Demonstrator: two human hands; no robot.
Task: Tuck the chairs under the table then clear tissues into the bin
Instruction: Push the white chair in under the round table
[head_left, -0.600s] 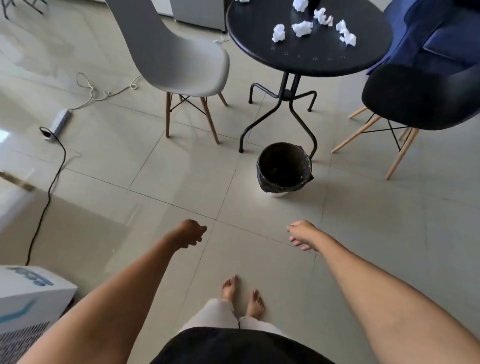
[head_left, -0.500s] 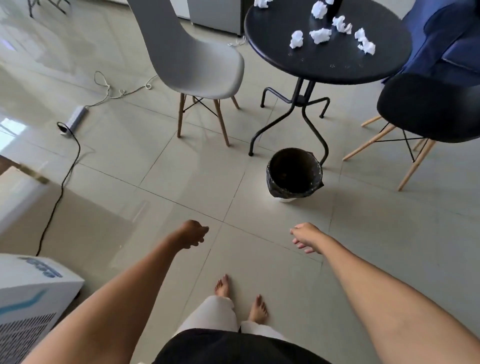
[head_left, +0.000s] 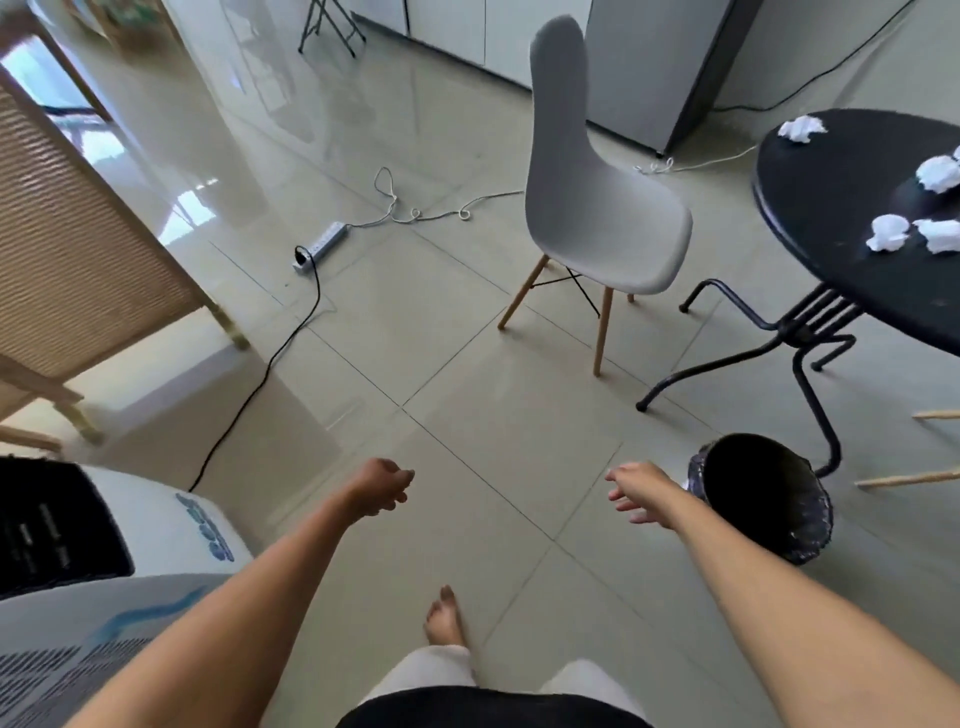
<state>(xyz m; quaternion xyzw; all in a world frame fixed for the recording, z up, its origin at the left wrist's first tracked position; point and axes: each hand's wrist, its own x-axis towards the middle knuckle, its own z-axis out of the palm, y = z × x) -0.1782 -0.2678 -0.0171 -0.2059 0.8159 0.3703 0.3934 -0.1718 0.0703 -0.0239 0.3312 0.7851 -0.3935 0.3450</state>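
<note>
Both grips released, holding nothing: left hand (head_left: 382, 486) loosely curled, right hand (head_left: 636, 491) with fingers spread, over bare floor (head_left: 467, 364). Bin (head_left: 763, 499) just beside right hand at 3 o'clock. Grey chair (head_left: 597, 208) at 12 o'clock, apart from black desk (head_left: 831, 218) at 2 o'clock, crumpled tissues (head_left: 888, 233) on top.

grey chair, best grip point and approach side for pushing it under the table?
Probably the top edge of the grey chair's backrest, approached from behind, the side away from the table. The back stands tall and narrow, its rim bare, and the seat faces the table, so a push from there should slide it in. Both hands, left hand and right hand, hold nothing.
</note>
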